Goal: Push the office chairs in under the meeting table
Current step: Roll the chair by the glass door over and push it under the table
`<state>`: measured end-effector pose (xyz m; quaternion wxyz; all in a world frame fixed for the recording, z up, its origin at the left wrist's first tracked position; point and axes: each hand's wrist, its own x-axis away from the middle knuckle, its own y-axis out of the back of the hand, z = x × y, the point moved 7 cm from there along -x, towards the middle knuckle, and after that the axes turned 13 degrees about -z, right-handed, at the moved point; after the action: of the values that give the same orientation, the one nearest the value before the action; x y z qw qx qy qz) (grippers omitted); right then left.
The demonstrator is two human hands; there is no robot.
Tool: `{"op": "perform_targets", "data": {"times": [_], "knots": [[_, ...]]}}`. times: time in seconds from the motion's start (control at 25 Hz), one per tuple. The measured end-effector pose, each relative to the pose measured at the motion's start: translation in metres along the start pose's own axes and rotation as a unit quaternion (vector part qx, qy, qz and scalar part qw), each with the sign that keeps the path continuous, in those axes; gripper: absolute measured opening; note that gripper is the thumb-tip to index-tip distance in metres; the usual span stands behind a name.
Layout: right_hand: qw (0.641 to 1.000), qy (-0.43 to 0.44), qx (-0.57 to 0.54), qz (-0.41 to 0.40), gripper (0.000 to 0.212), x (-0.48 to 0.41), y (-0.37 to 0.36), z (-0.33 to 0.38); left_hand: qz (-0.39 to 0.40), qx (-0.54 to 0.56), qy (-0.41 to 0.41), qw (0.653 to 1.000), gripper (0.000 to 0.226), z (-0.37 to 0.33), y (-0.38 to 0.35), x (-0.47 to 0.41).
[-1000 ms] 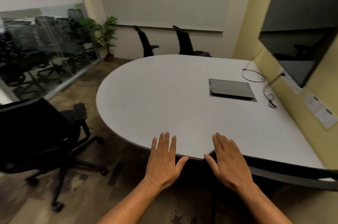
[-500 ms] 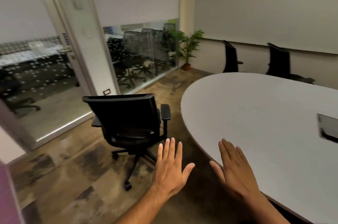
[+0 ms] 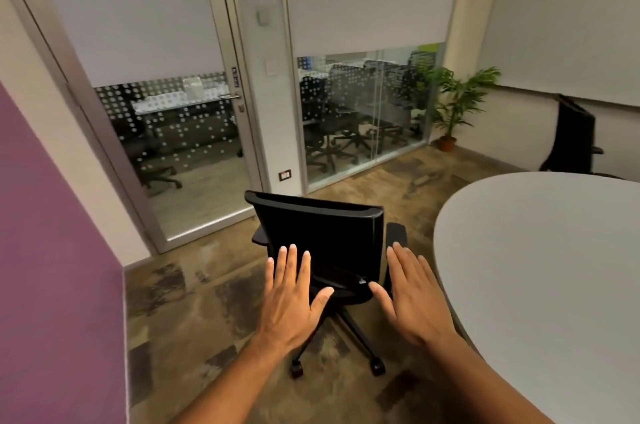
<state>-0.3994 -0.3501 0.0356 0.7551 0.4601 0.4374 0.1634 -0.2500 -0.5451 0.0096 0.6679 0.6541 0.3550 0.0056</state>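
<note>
From the head camera, a black office chair (image 3: pixel 322 243) stood on the patterned floor (image 3: pixel 194 299), its backrest turned toward the camera and its seat facing the glass door (image 3: pixel 162 105); it sat to the left of the meeting table (image 3: pixel 540 271), near the table's curved edge but apart from it, not tucked under. The left hand (image 3: pixel 294 299) was spread flat, fingers extended and slightly fanned, palm down, in front of the chair's backrest on its left side; the right hand (image 3: pixel 412 295) was likewise open with straight fingers, overlapping the chair's right side just below the right armrest (image 3: pixel 396 233); whether either palm actually touched the chair could not be told, and neither hand gripped anything. A second black chair (image 3: pixel 575 136) stood beyond the far edge of the meeting table, against the back wall; a potted plant (image 3: pixel 453 105) stood in the corner to the left of that chair, beyond the table; a purple wall panel (image 3: pixel 52 250) filled the side farthest left of the table; more chairs showed dimly through the glass partition (image 3: pixel 360 101) behind the near chair.
</note>
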Motion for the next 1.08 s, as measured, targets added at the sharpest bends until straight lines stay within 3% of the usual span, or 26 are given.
{"op": "perform_targets", "data": {"times": [0.24, 0.48, 0.64, 0.76, 0.96, 1.08], "knots": [[0.999, 0.042, -0.027, 0.01, 0.09, -0.124, -0.059, 0.003, 0.007, -0.035, 0.037, 0.999, 0.101, 0.054, -0.023, -0.111], [0.995, 0.069, -0.024, 0.061, 0.098, -0.219, -0.125, -0.014, 0.053, -0.092, -0.02, 0.994, 0.095, 0.077, -0.063, -0.207], [0.989, 0.063, -0.041, 0.131, 0.111, -0.243, -0.16, -0.025, 0.133, -0.065, 0.066, 0.987, 0.104, 0.114, -0.09, -0.246], [0.979, 0.043, -0.046, 0.192, 0.118, -0.249, -0.172, -0.033, 0.191, -0.031, 0.093, 0.977, 0.098, 0.138, -0.097, -0.261], [0.973, 0.04, -0.039, 0.225, 0.097, -0.257, -0.178, -0.042, 0.181, -0.034, 0.026, 0.982, 0.116, 0.141, -0.102, -0.27], [0.978, 0.056, -0.029, 0.2, 0.095, -0.252, -0.17, -0.043, 0.15, -0.029, 0.007, 0.988, 0.111, 0.132, -0.102, -0.263]]}}
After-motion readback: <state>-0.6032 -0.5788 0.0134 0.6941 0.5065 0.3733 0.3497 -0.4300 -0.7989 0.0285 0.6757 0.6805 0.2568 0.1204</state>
